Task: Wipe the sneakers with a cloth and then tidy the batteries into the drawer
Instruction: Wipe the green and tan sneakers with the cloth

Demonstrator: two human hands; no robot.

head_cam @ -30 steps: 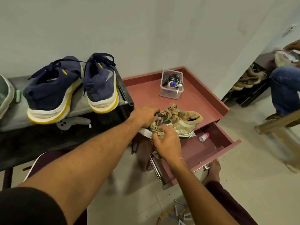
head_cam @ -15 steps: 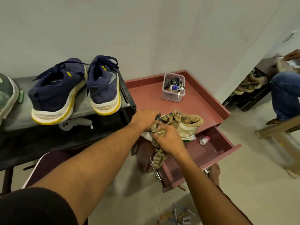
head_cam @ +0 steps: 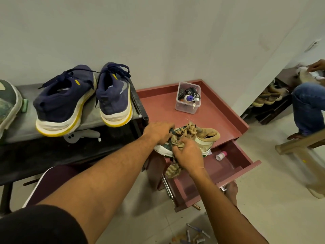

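Pale wall (head_cam: pixel 158 41), red tabletop (head_cam: pixel 158 106). At its front edge your left hand (head_cam: pixel 159 131) grips the sneaker (head_cam: pixel 205 136), apparently steadying it, while your right hand (head_cam: pixel 189 154) clutches a cloth (head_cam: pixel 173 170) against its side. Batteries (head_cam: pixel 197 234) lie on the floor (head_cam: pixel 149 217) below the drawer (head_cam: pixel 246 169).

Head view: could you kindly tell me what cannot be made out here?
Toe of tan sneaker: head view, covered by left hand, right hand and cloth.
Batteries on floor: head view, cut by bottom edge, blurred; count unclear.
Green sneaker: head view, cut by left edge.
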